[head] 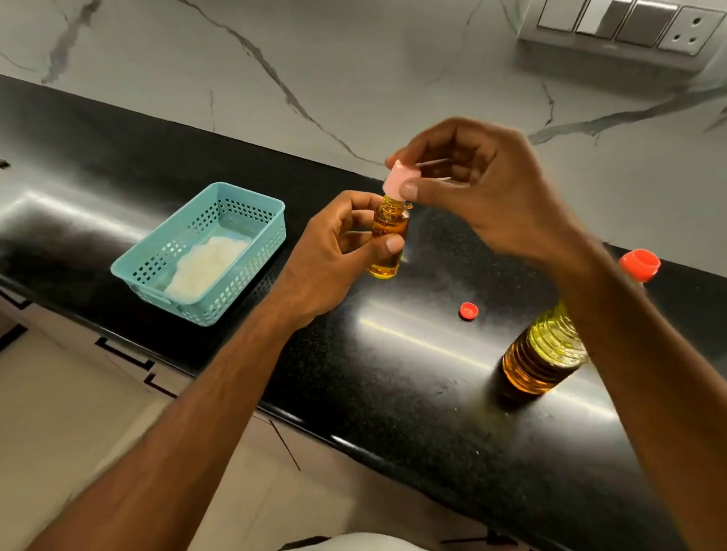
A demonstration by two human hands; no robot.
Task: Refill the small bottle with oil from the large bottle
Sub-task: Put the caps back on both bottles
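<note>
Head view, left hand (332,255) gripping ribbed small bottle (387,242), pink cap (398,181) seemingly plastic

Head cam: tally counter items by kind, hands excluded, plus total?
Bottles: 2, small bottle and large bottle
Caps: 3, pink cap, loose red cap, large bottle's red cap
Baskets: 1, teal basket
White cloth in basket: 1
Total: 7

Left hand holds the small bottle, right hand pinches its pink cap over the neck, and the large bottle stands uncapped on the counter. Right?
Not quite. In the head view the large bottle wears its red cap. The rest holds: left hand grips the small bottle, right hand pinches the pink cap over its neck.
</note>
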